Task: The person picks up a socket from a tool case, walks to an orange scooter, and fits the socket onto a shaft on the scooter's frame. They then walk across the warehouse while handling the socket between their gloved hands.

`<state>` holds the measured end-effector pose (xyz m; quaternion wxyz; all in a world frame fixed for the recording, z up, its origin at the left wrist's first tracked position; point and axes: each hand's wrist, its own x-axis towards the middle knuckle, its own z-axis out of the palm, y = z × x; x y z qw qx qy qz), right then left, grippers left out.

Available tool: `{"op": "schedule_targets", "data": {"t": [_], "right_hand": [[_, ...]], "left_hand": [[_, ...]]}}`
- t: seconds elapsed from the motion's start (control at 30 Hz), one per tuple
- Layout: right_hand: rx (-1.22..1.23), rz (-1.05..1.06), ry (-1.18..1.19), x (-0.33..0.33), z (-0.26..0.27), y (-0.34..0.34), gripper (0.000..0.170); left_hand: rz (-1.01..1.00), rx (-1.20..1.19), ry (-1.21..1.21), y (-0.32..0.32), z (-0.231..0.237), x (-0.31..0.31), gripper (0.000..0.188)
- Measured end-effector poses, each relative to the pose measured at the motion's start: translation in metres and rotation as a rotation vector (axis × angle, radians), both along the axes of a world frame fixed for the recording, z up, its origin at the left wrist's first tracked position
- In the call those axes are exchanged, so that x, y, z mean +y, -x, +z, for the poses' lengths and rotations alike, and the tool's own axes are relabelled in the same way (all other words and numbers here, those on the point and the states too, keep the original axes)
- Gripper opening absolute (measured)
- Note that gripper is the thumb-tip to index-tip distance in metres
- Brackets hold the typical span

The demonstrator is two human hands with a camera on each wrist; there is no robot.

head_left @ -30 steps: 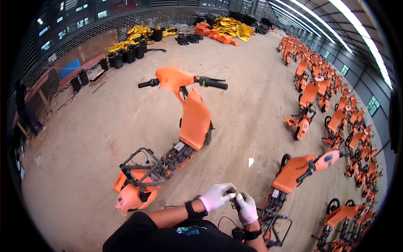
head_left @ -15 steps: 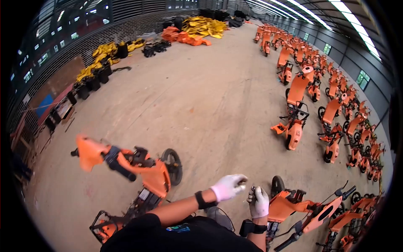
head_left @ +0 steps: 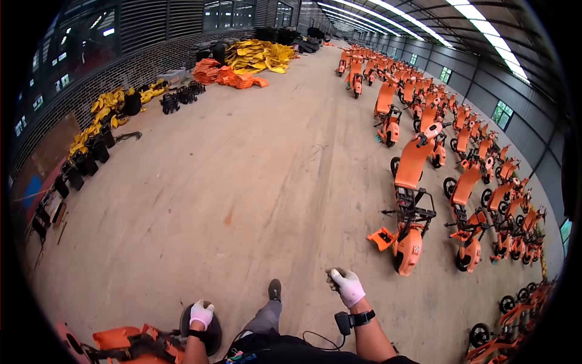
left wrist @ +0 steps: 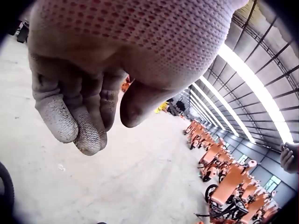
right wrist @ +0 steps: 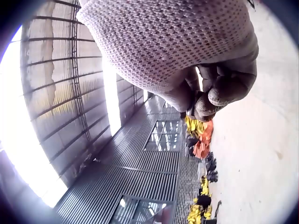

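My left hand (head_left: pixel 202 314), in a white and pink knit glove, hangs low at the left. In the head view it overlaps the black wheel (head_left: pixel 213 340) of an orange scooter (head_left: pixel 115 337). The left wrist view shows its fingers (left wrist: pixel 58 116) loosely bent, the thumb apart from them and nothing held. My right hand (head_left: pixel 347 287), gloved alike, is held out in front at the right. Its thumb and curled fingertips (right wrist: pixel 205 105) pinch a small dark object (right wrist: pixel 183 115), mostly hidden by the fingers; its kind cannot be made out.
Rows of partly stripped orange scooters (head_left: pixel 414 162) line the right side. One near scooter has a loose orange panel (head_left: pixel 382 238) beside it. Yellow panels (head_left: pixel 257 56), orange panels (head_left: pixel 233 77) and black bins (head_left: pixel 97 149) lie along the left wall. Concrete floor (head_left: pixel 242 182) stretches between.
My hands were together, then parted; the left has dropped down to the left. The view has swung right, and the nearby scooter has slid to the lower left edge. One foot now shows ahead.
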<state>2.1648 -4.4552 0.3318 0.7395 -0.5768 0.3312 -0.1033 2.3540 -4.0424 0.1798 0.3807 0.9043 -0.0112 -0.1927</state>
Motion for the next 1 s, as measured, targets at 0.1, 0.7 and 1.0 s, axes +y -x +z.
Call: {"op": "schedule_targets", "data": {"t": [0.1,0.7,1.0], "right_hand": [[0.059,-0.086,-0.059,-0.070,-0.023,-0.035,0.029],[0.005,-0.084,0.000,-0.473,0.011,-0.326,0.033],[0.056,0.373,0.167,-0.656,0.025,-0.514,0.050]], "left_hand": [[-0.028,0.028,-0.086,-0.076,-0.052,-0.067,0.023],[-1.007,0.088,0.239,-0.338,0.176,-0.726,0.033],[-0.863,0.045,0.435,-0.464,0.205,-0.921,0.036]]}}
